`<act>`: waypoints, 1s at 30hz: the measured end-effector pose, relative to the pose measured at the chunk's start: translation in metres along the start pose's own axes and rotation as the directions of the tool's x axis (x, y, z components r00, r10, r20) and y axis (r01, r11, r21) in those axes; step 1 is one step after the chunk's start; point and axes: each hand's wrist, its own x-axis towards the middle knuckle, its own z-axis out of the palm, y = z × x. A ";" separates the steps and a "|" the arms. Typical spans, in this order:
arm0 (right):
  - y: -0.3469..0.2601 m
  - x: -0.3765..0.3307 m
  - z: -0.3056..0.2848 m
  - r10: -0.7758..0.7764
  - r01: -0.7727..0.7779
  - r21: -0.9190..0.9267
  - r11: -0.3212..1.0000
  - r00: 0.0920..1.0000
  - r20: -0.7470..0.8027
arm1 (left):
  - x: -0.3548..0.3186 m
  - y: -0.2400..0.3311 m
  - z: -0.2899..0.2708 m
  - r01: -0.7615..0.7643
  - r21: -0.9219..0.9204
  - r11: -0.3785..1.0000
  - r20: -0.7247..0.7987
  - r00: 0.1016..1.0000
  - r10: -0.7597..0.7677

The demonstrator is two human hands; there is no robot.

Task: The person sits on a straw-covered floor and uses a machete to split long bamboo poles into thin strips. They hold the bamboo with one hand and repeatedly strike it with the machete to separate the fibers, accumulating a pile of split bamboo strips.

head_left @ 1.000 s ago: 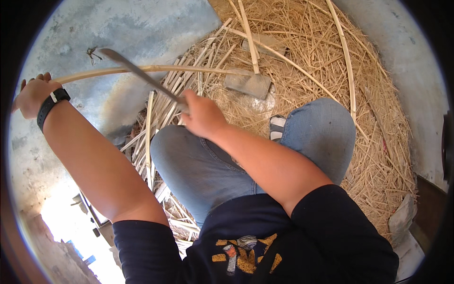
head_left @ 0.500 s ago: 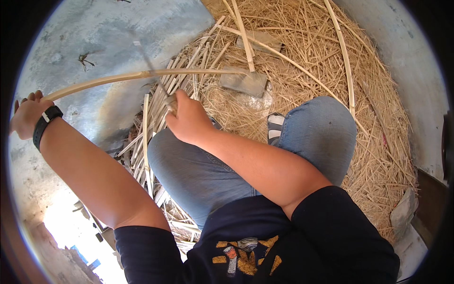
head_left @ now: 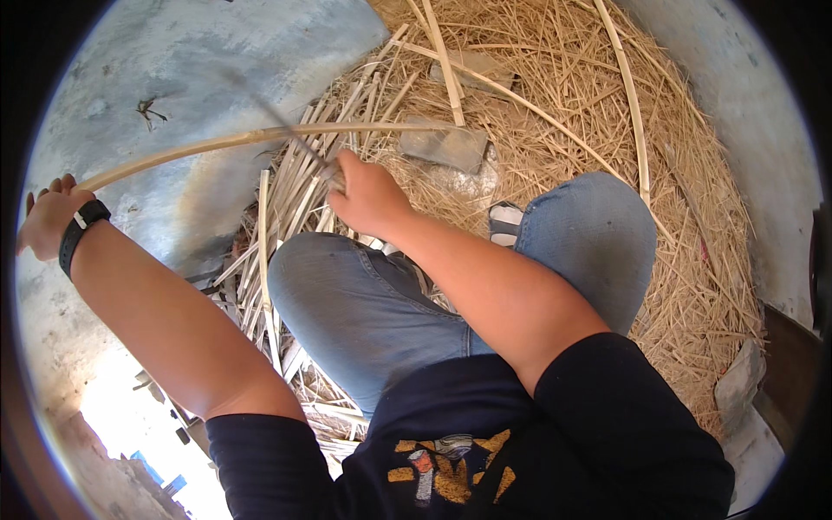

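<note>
At the far left my left hand, wearing a black wristband, is closed on one end of a long split bamboo strip. The strip arches to the right, and its other end lies at a flat grey stone. My right hand grips the handle of a long-bladed knife. Its narrow blade slants up and left across the strip and is blurred by motion. Whether the edge touches the bamboo I cannot tell.
Thin shavings cover the floor ahead and right. Cut strips are heaped beside my left knee. Longer bamboo strips lie across the shavings. A bluish wall stands at left, a grey wall at right.
My right hand has moved right along the strip with the knife, and the blade now leans further left. My left hand and the strip have barely moved.
</note>
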 end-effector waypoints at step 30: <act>0.010 -0.003 -0.024 -0.146 0.162 -0.420 0.893 0.987 0.069 | 0.048 0.019 -0.298 0.129 -0.186 0.974 -0.291 0.940 -0.180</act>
